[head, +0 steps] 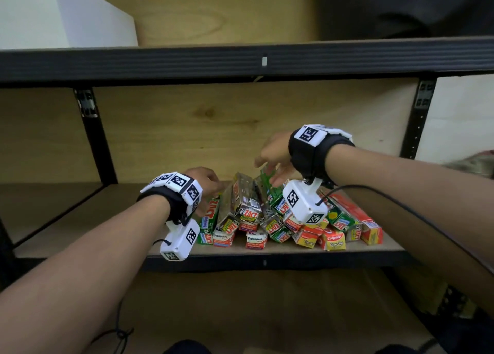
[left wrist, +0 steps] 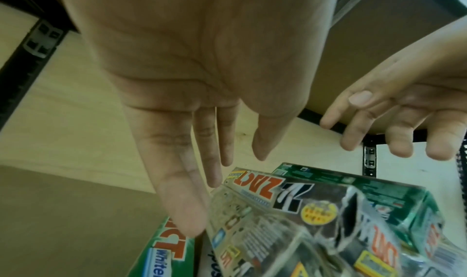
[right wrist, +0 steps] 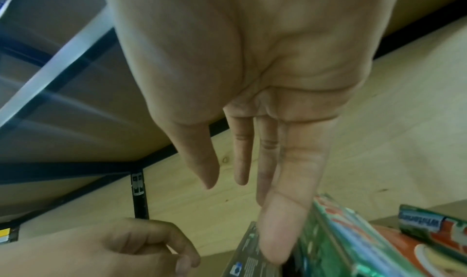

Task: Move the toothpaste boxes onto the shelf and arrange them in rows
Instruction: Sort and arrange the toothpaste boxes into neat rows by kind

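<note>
**Both hands over the pile**

The toothpaste boxes [head: 280, 220] are lying heaped on the shelf [head: 267, 256]. The left hand [head: 205, 185] is hovering at the heap's left edge, fingers straight, holding nothing. The right hand [head: 275, 161] is reaching down, fingers spread, touching a green box [head: 270, 185].

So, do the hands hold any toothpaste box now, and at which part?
Neither grips one. The left hand and right hand have straight fingers just above the toothpaste boxes; contact cannot be told.
</note>
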